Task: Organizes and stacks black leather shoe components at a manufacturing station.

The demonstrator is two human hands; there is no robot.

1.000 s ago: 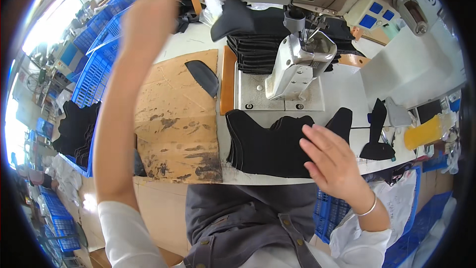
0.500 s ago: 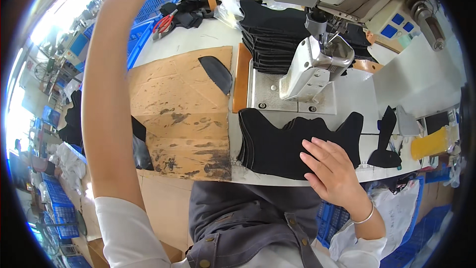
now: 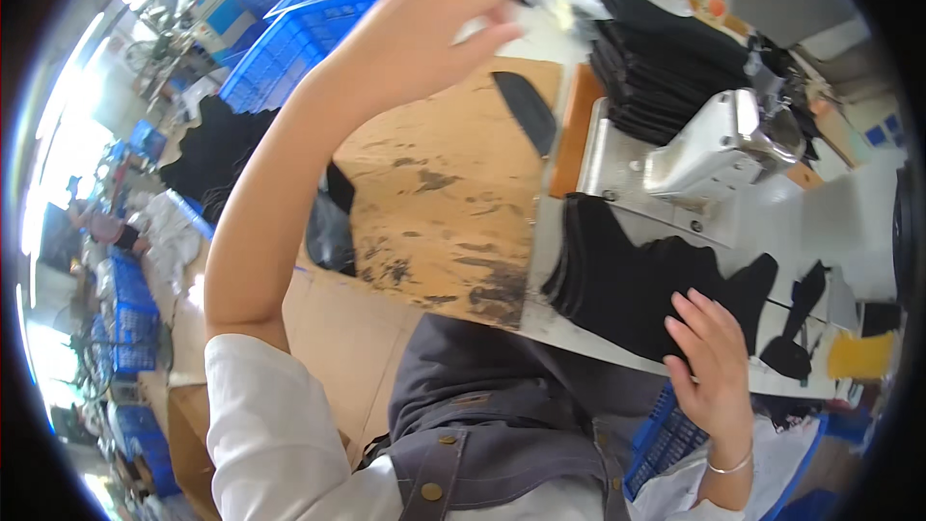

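Observation:
My left hand point(image 3: 439, 39) hovers over the far edge of a stained cardboard sheet point(image 3: 434, 241), blurred by motion. A gap shows between its thumb and fingers, with nothing visible in it. Flat on the table, a small stack of wavy-edged black fabric pieces point(image 3: 627, 275) lies in front of the sewing machine's metal post point(image 3: 709, 150). My right hand point(image 3: 712, 362) rests on the right end of that stack, fingers stretched out. On the cardboard's far right corner is a dark curved piece point(image 3: 526, 111).
Behind the post rises a tall pile of black fabric pieces point(image 3: 656, 68). Blue baskets point(image 3: 299, 48) stand at the far left. Right of the small stack lie a narrow black piece point(image 3: 799, 323) and a yellow object point(image 3: 860, 355). Black material point(image 3: 331, 227) lies by the cardboard's left edge.
The view has swung left, so the table's things sit farther right. My left hand, mostly cut off at the top before, now shows over the cardboard's far edge. My right hand stays on the stack.

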